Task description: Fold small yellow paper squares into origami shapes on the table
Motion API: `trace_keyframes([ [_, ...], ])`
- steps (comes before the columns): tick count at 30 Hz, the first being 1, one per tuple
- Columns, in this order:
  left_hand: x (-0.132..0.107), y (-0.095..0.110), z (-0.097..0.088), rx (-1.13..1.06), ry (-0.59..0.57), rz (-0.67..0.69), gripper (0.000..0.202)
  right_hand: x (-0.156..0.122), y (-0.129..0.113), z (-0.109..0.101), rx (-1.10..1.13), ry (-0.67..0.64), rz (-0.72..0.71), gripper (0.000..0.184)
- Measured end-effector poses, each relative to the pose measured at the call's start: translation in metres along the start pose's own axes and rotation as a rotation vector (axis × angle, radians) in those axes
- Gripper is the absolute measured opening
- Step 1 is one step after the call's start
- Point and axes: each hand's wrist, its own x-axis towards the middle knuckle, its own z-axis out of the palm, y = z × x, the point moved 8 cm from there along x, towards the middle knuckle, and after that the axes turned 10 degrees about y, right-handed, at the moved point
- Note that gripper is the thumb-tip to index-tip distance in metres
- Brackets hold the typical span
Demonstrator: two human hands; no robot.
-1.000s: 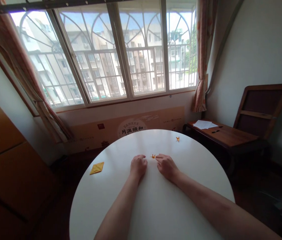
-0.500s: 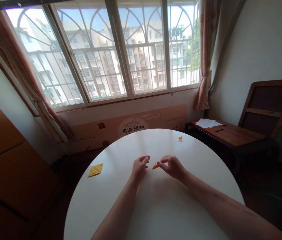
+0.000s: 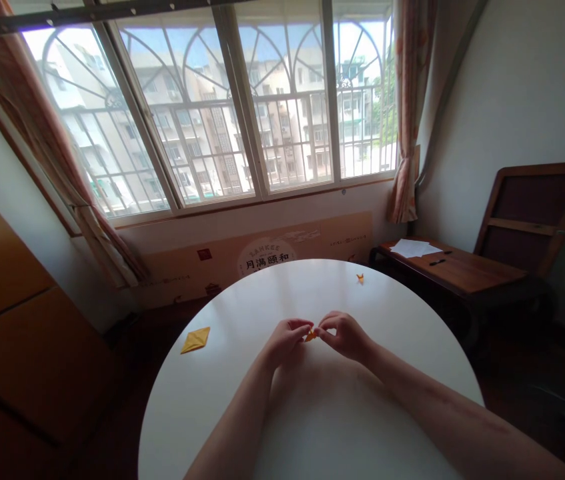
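Both my hands meet above the middle of a round white table. Between them is a tiny orange folded paper figure. My left hand pinches its left side with fingertips together. My right hand pinches its right side, fingers curled. The figure is held slightly off the tabletop. Another small orange folded figure stands alone near the table's far right edge. A flat yellow folded sheet lies near the table's left edge.
A low wooden side table with white papers and a dark pen stands to the right, with a wooden frame leaning on the wall. A printed cardboard panel lines the wall under the barred window.
The figure stood on the table between my fists; my right hand picked it up, and now my left hand has closed in and pinches it too.
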Motion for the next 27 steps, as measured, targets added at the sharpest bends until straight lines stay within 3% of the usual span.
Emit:
trace_keyframes([
  [8, 0.005, -0.004, -0.003, 0.028, -0.002, 0.013, 0.037, 0.0, 0.0, 0.002, 0.0, -0.001, -0.017, 0.021],
  [19, 0.007, -0.004, -0.006, -0.005, 0.08, 0.042, 0.044, 0.0, 0.001, 0.0, 0.037, 0.023, 0.012, 0.019],
  [23, 0.008, -0.005, -0.008, -0.01, 0.121, 0.06, 0.045, 0.0, 0.003, -0.002, 0.093, 0.042, 0.06, 0.016],
  [27, 0.011, 0.0, -0.014, -0.014, 0.205, 0.102, 0.051, 0.002, 0.019, -0.008, 0.169, 0.156, 0.206, 0.014],
])
